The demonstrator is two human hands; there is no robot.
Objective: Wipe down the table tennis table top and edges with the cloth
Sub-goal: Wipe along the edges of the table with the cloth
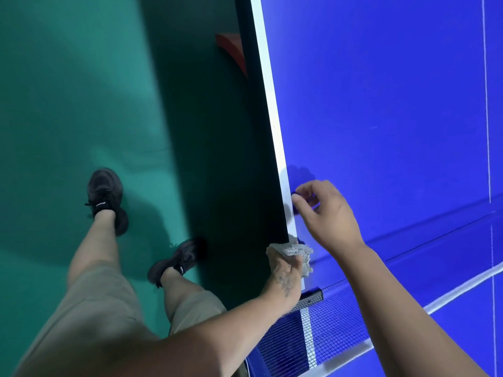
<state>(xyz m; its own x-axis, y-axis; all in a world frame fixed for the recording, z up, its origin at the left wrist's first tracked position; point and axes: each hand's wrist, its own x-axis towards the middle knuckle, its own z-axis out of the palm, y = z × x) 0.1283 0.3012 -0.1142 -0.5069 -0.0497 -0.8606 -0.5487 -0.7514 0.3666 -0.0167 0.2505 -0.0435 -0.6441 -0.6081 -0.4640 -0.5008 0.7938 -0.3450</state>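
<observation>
The green floor [68, 104] fills the left of the view, and the blue counter [381, 104] fills the right, its white side edge [272, 112] running from the far top down toward the near right. A thin white centre line [485, 104] runs along the counter at far right. Near the bottom, the net [340, 319] stretches across the counter from its dark clamp post [311, 295] at the side edge. The person stands on the floor beside the counter in khaki shorts [95, 308] and dark shoes [107, 200]. A red shape [231, 50] shows under the counter on the far side; what it is cannot be made out. The left hand [285, 273] grips the pale cloth [296, 253], bunched and pressed against the white edge just beyond the clamp post. The right hand [326, 213] hovers over the counter just beside the edge, fingers loosely curled and holding nothing, its fingertips seemingly just off the surface.
</observation>
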